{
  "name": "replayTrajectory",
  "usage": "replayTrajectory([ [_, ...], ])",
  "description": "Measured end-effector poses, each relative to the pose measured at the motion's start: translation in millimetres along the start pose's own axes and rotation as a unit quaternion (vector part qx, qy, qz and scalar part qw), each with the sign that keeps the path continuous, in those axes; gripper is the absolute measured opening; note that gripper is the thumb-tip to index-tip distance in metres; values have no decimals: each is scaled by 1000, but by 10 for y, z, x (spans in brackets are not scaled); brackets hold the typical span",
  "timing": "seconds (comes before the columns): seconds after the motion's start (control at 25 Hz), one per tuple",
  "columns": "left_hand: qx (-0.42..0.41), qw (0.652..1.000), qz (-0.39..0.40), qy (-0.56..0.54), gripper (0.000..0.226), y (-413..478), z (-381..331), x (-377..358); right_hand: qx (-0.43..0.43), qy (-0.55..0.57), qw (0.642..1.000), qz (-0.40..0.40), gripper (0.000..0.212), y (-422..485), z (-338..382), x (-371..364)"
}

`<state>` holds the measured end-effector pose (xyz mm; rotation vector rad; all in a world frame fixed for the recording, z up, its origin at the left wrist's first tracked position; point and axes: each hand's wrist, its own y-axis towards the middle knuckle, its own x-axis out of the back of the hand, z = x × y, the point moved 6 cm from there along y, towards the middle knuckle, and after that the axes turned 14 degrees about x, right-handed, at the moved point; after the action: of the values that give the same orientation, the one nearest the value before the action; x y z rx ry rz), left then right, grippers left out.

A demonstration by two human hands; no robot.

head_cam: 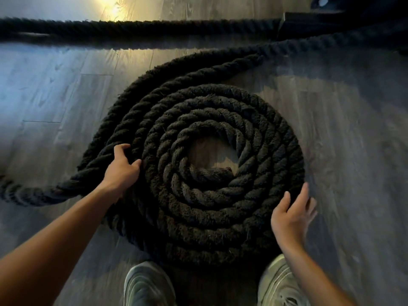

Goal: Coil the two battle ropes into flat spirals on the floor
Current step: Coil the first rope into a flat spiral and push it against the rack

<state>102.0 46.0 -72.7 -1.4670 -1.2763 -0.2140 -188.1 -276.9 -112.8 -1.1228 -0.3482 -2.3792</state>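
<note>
A thick black battle rope lies in a flat spiral [212, 208] of several turns on the grey wood floor, with a bare patch of floor at its centre. Its loose outer run [33, 193] leaves at the lower left, and another stretch [309, 46] curves off toward the upper right. A second straight black rope [132, 32] runs across the far floor. My left hand [122, 168] grips the outer turns on the spiral's left side. My right hand [291, 215] rests with spread fingers against the spiral's lower right edge.
My two grey sneakers [148, 286] [280, 283] stand at the near edge of the coil. A dark piece of equipment [331, 21] sits at the upper right, where the ropes lead. A bright light reflection [112, 7] glares on the far floor.
</note>
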Motion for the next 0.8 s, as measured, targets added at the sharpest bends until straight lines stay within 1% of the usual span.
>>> replayTrajectory([
  [0.08, -22, 999, -20, 33, 61, -10, 32, -37, 22, -16, 1000, 0, 60, 173, 36, 13],
  [0.16, -21, 998, -21, 56, 66, 10, 79, -45, 30, -26, 999, 15, 57, 457, 70, -14],
  [0.28, -22, 998, 2, 61, 75, -72, 92, -114, 14, -32, 997, 75, 53, 991, 123, -68],
  [0.4, -2, 999, 51, 4, 75, -177, 140, -215, -18, -35, 993, 114, 52, 1332, 148, -65],
  [0.44, 1, 998, 56, 4, 74, -197, 142, -237, -14, -42, 991, 123, 52, 1358, 141, -62],
  [0.48, -6, 998, 50, 36, 74, -200, 139, -247, -5, -44, 990, 132, 51, 1356, 130, -71],
  [0.52, -29, 994, 33, 97, 75, -227, 98, -246, 7, -44, 990, 137, 52, 1340, 107, -77],
  [0.56, -63, 983, 0, 174, 76, -244, 58, -236, 15, -44, 990, 136, 52, 1323, 64, -79],
  [0.6, -104, 963, -41, 244, 75, -260, 12, -196, 18, -48, 990, 132, 52, 1316, 33, -81],
  [0.64, -148, 944, -84, 281, 71, -268, -44, -123, 18, -51, 990, 128, 53, 1314, 11, -82],
  [0.72, -212, 921, -174, 276, 58, -259, -166, 103, 22, -52, 990, 126, 53, 1301, 12, -78],
  [0.76, -218, 915, -208, 267, 57, -208, -210, 212, 22, -49, 990, 129, 53, 1283, 27, -67],
  [0.8, -197, 918, -219, 266, 60, -121, -231, 300, 14, -44, 990, 130, 53, 1270, 33, -56],
])
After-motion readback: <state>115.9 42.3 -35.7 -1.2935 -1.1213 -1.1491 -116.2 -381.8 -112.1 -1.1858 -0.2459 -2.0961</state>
